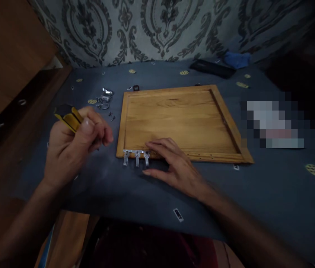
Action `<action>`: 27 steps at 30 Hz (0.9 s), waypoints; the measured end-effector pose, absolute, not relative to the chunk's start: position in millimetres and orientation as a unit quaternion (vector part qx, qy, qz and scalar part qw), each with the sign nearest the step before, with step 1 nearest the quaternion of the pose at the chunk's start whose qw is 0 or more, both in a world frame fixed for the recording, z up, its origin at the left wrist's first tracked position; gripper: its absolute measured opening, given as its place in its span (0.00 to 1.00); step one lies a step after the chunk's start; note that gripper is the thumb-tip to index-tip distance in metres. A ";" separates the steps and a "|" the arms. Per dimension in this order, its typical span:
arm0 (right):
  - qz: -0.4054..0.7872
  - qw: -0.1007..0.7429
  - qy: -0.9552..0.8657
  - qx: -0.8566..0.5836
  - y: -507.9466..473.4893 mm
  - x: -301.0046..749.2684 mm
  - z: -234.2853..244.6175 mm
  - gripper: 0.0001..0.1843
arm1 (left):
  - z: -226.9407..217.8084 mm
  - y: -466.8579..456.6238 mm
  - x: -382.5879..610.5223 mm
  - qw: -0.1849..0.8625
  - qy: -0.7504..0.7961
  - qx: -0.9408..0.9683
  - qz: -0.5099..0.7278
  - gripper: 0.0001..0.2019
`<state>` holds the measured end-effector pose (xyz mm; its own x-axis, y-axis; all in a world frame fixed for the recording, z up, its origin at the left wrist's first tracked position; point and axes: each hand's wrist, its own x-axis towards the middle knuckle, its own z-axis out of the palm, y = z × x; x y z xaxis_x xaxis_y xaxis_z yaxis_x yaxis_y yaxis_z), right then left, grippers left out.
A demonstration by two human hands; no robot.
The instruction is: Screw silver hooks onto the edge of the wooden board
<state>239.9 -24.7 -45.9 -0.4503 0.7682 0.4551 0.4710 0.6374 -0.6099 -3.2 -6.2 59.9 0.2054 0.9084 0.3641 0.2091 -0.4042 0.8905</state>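
Raised over the left part of the table, my left hand [70, 145] is closed around a screwdriver [69, 116] with a yellow-and-black handle; its shaft is mostly hidden by the fingers. A shallow wooden panel [171, 119] with a raised frame lies flat in front of me. On the near left edge of that frame sits a metal strip with three hooks [137, 158], the hooks pointing toward me. My right hand [175, 167] rests at the near edge of the frame just right of the hooks, fingers outstretched and thumb apart below the edge.
Small screws [111, 116] and loose metal hooks [104, 98] lie left of the panel. A dark case [212, 69] and a blue cloth [237, 59] are at the back right. Patterned fabric [163, 29] rises behind, and a wooden cabinet [12, 48] stands at left.
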 end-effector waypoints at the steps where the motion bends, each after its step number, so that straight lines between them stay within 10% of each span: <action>1: 0.206 0.369 -0.823 -0.380 -24.9 240.5 -45.7 0.29 | 60.1 -5.8 0.4 0.386 0.394 0.672 0.494 0.22; 24: 0.238 0.529 -0.718 -0.386 -23.2 213.2 32.4 0.02 | 56.4 5.8 63.3 0.387 0.251 0.792 0.400 0.16; 27: 0.263 0.544 -0.698 -0.386 -23.1 214.0 34.5 0.03 | 50.6 6.6 48.5 0.442 0.256 0.782 0.357 0.27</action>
